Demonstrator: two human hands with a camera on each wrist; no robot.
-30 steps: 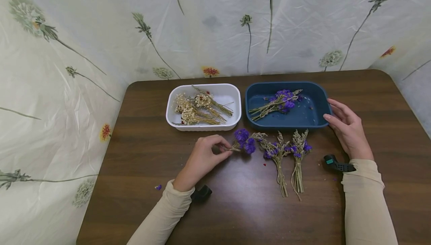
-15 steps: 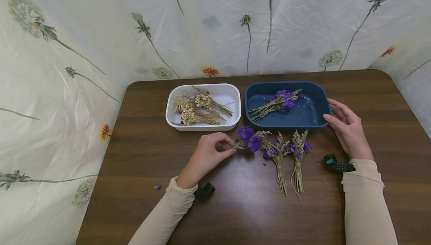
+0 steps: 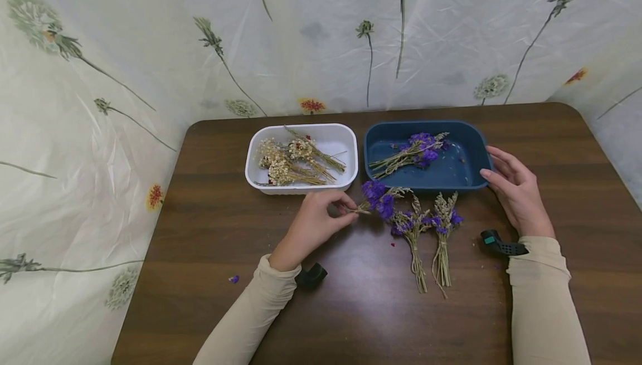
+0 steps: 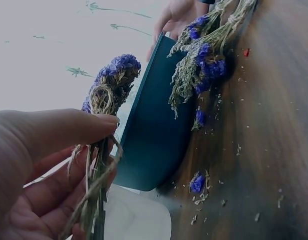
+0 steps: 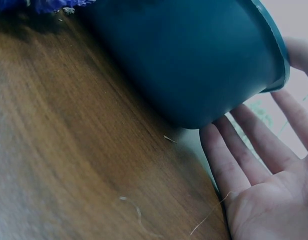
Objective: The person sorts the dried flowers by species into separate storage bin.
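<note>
My left hand (image 3: pixel 318 221) pinches the tied stems of a small bunch of purple dried flowers (image 3: pixel 377 198) between thumb and fingers. It hangs just in front of the blue tray (image 3: pixel 453 178), its heads pointing right. In the left wrist view, twine (image 4: pixel 101 100) is wound round that bunch. My right hand (image 3: pixel 519 192) touches the right end of the blue tray, with its fingers fairly straight along the outer wall. Inside that tray lies another purple dried bunch (image 3: pixel 418 150). Two more tied bunches, a left one (image 3: pixel 415 242) and a right one (image 3: pixel 442 242), lie on the table.
A white tray (image 3: pixel 326 189) with several cream dried-flower bunches (image 3: pixel 281 164) stands left of the blue one. Fallen petals (image 3: pixel 234 279) and crumbs lie on the brown table (image 3: pixel 371 320). A flower-printed sheet (image 3: pixel 311 47) hangs behind.
My left hand has moved right and slightly away from me with the purple bunch, nearer the blue tray's front edge. The right hand has stayed at the tray's end.
</note>
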